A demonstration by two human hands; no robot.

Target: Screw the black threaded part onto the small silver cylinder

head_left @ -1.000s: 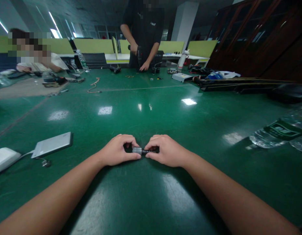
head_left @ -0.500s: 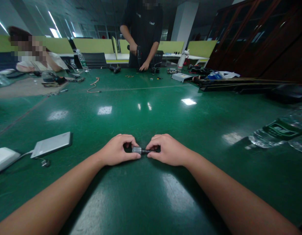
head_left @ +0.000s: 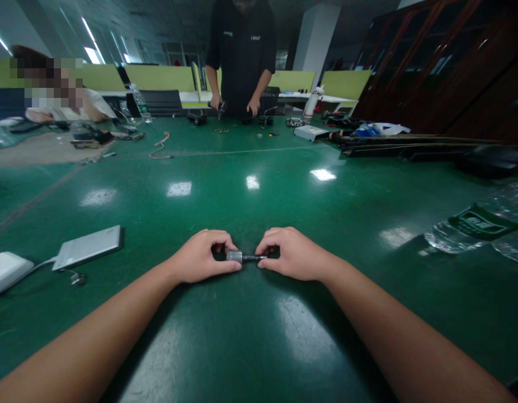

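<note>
Head view: left hand (head_left: 202,257) and right hand (head_left: 300,254) at a metal cylinder (head_left: 234,256) and dark rod (head_left: 249,258).
The left fingers and thumb grip the cylinder; the right fingertips pinch the rod's outer end. Both pieces line up between the hands, low over the green table (head_left: 242,341).

Metal cylinder (head_left: 234,256), metallic rod (head_left: 249,258); glossy tabletop (head_left: 225,210)

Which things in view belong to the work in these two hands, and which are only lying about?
In the work:
metal cylinder, held by the left hand
dark shaft, held by the right hand

Apparently just lying about:
flat silver device
white plastic device
beige cord
labelled plastic bottle
</note>
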